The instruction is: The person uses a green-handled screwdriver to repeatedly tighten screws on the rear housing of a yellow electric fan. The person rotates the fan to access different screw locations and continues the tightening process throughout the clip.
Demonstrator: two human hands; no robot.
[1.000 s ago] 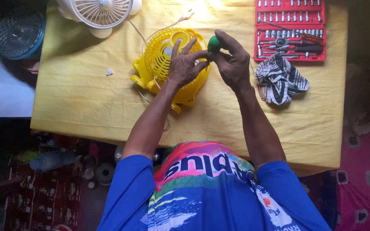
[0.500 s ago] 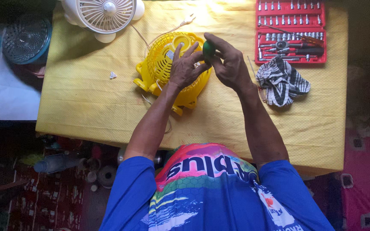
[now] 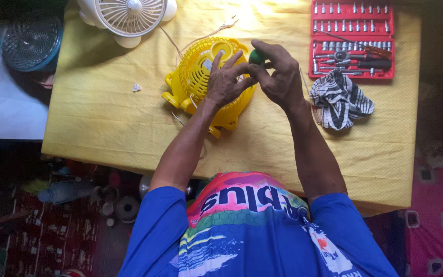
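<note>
A small yellow fan [image 3: 193, 82] lies face up on the table with the yellow cloth [image 3: 103, 118]. My left hand [image 3: 226, 79] rests on the fan's grille, fingers spread and pointing up towards the hub. My right hand [image 3: 279, 77] hovers just right of the fan and pinches a small green round object [image 3: 256, 56] between thumb and fingers. The left fingertips touch that green object too. The fan's white cord [image 3: 201, 36] runs up towards the table's far edge.
A white fan [image 3: 126, 18] stands at the far left of the table. A red tool case [image 3: 352, 38] with sockets and drivers lies open at the far right, a striped cloth [image 3: 339, 100] beside it. Fan grilles [image 3: 29, 41] lie left of the table. Clutter covers the floor below.
Both hands stay together over the yellow fan, still working the green object. The view has shifted slightly; the left fingers have moved a little on the grille.
</note>
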